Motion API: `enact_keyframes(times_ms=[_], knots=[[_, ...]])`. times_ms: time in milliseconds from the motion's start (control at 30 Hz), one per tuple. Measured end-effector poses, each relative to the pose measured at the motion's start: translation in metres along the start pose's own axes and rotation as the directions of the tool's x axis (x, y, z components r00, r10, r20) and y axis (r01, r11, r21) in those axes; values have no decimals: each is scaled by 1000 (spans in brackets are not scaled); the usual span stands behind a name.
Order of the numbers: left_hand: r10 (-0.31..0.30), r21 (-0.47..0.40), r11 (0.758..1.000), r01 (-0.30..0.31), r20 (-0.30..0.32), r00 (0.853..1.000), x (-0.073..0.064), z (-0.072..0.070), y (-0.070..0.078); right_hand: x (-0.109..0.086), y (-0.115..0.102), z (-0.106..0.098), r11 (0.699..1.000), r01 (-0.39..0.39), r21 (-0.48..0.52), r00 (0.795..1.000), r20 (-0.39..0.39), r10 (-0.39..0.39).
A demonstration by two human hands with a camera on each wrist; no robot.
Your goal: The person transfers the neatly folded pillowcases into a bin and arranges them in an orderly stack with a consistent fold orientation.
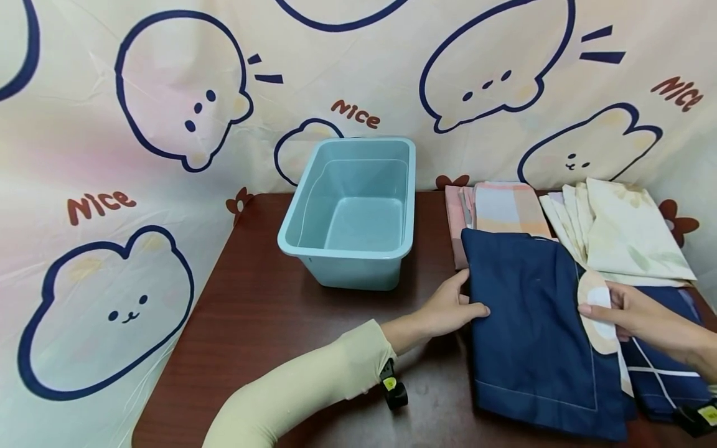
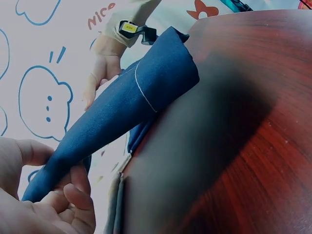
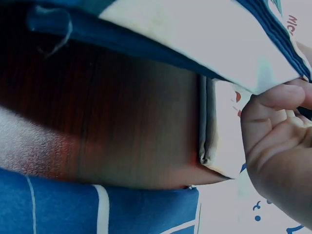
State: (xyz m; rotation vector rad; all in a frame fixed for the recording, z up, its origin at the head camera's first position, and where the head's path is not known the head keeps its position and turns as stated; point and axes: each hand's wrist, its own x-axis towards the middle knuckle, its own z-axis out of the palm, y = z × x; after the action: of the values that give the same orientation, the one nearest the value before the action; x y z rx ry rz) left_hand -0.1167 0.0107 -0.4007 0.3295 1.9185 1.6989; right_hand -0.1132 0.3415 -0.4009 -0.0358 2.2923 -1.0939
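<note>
A folded navy cloth with a cream and white patch along its right side is held up over the table by both hands. My left hand pinches its left edge, the thumb in front and the fingers behind, as the left wrist view also shows around the cloth. At the opposite edge my right hand grips the layers at the patch, thumb on top. From the right wrist, several stacked layers show between thumb and fingers, and the cloth's shadow falls on the tabletop below.
A light blue plastic bin stands at the back middle of the brown table. Behind the cloth lie a folded pink and orange checked cloth and a folded cream leaf-print cloth. Another navy cloth with white lines lies at the right.
</note>
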Motion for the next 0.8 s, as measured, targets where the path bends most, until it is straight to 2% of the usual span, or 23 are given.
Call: enact_keyframes(times_ms=[267,500,800], knots=[[23,12,1000,-23,-22,999,1,-5,8,2,-6,-2,1000,13,0,998,-60,-13],[23,2,1000,-23,-33,999,2,-6,17,1,-11,-8,998,48,40,997,-55,-46],[55,-1,998,-56,-40,998,1,-10,28,1,-18,-12,993,97,68,994,-55,-93]])
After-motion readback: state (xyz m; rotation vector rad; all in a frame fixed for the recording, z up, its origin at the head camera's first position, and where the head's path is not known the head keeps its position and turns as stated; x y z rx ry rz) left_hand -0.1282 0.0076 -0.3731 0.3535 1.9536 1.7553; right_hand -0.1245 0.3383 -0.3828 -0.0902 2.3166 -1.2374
